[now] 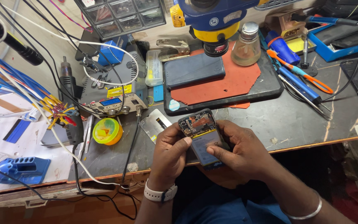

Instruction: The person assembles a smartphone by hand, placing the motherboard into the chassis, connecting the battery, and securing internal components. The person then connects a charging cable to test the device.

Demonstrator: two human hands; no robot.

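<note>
Black opened phone (201, 135) is sitting grasped in both hands, left hand (168, 155) at nine o'clock, right hand (241, 151) at three, above the tabletop (295, 120).

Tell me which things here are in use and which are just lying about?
In use: opened phone, left hand, right hand.

Lying about: dark phone on the red mat, glass bottle, yellow tin, orange-handled tool.

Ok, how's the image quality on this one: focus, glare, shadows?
Head view: evenly lit, the opened phone and both hands, left hand and right hand, are sharp; soft shadow under the microscope; mild sheen on the glass bottle; edges bow slightly from the wide lens.
</note>
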